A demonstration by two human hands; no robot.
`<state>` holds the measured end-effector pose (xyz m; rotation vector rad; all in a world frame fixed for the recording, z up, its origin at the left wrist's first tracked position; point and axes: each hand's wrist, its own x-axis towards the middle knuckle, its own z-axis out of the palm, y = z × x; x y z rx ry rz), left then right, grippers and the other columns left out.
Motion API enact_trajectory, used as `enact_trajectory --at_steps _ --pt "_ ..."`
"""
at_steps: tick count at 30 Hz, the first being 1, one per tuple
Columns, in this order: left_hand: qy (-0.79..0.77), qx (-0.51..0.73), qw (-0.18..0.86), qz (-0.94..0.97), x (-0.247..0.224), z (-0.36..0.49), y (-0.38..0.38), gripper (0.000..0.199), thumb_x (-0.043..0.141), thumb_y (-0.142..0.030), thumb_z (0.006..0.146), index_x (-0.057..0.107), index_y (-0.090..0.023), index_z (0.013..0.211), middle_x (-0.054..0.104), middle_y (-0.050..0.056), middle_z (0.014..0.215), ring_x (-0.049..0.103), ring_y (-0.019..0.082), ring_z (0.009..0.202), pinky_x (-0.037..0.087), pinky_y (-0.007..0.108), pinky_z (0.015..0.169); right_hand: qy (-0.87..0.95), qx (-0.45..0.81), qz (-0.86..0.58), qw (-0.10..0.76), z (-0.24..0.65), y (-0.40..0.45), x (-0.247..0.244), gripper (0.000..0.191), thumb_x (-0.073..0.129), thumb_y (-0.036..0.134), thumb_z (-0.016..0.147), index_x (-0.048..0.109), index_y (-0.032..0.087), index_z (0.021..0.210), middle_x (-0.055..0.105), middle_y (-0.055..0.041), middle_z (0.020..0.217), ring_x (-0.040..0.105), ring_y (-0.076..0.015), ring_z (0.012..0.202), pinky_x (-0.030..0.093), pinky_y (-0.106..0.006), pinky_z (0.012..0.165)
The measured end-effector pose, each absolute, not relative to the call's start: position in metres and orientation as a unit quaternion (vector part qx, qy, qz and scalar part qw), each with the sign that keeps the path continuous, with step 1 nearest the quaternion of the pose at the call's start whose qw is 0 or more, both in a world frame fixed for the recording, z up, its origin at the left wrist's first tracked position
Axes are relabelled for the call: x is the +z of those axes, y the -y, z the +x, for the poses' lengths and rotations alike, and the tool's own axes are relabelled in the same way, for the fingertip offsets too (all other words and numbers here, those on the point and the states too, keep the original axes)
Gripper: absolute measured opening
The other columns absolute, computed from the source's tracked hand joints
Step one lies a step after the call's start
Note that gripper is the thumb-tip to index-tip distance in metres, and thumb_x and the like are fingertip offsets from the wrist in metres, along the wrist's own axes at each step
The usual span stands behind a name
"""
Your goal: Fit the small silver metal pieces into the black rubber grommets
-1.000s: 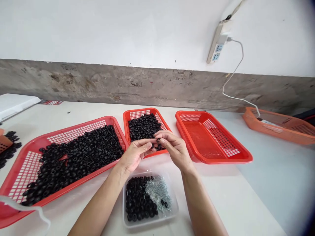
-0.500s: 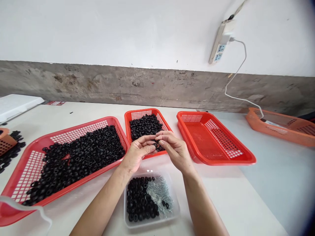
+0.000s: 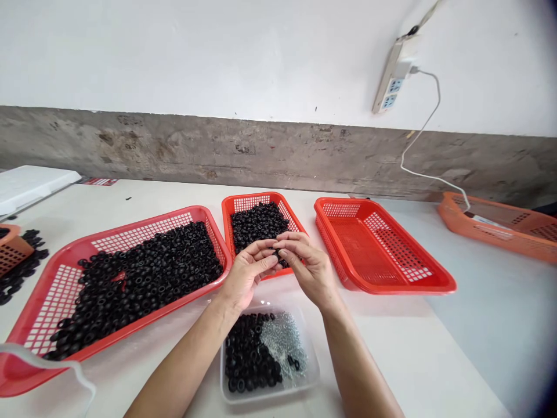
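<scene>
My left hand and my right hand meet fingertip to fingertip, pinching a small black part between them. Both hands are over the front edge of the small red basket, which holds black ring-shaped pieces. Below my hands stands a clear plastic box. Black rings fill its left side, and small shiny clear or silvery pieces lie on its right, with a few black ones among them.
A large red basket of black rings stands at left, with a red scrap on them. At right are stacked red baskets and an orange basket. A power strip hangs on the wall; its white cable runs down.
The fingertips have drawn slightly closer together around the small black part. The whole view has shifted a little, and both hands stay in the same place over the basket.
</scene>
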<state>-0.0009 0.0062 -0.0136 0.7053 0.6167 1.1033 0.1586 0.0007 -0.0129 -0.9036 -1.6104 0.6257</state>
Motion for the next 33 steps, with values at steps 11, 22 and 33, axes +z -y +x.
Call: enact_trajectory --at_steps 11,22,33 --pt "-0.276 0.528 0.75 0.289 -0.019 0.003 -0.006 0.037 0.09 -0.017 0.065 0.076 -0.02 0.099 0.077 0.0 0.09 0.07 0.01 0.082 0.051 0.02 0.083 0.725 0.207 -0.377 0.538 0.163 0.0 -0.009 0.021 0.06 0.024 0.099 0.078 0.029 0.11 0.07 -0.0078 0.116 0.067 -0.0216 0.113 0.058 -0.038 0.099" --pt "-0.274 0.52 0.755 0.292 -0.019 0.001 -0.007 0.034 0.092 -0.026 0.066 0.078 -0.019 0.096 0.074 0.0 0.089 0.067 0.01 0.081 0.051 0.022 0.081 0.802 0.012 -0.384 0.458 0.165 -0.002 -0.015 0.037 0.062 0.022 0.096 0.066 0.029 0.132 0.065 -0.0099 0.136 0.064 -0.0281 0.121 0.054 -0.047 0.102" --pt "-0.302 0.514 0.731 0.333 -0.017 0.001 -0.007 0.022 0.09 -0.031 0.064 0.079 -0.018 0.078 0.074 0.001 0.075 0.065 0.014 0.076 0.05 0.025 0.077 0.809 -0.061 -0.388 0.437 0.16 0.0 -0.014 0.036 0.065 0.032 0.097 0.065 0.025 0.132 0.062 -0.013 0.142 0.066 -0.0285 0.117 0.052 -0.044 0.094"
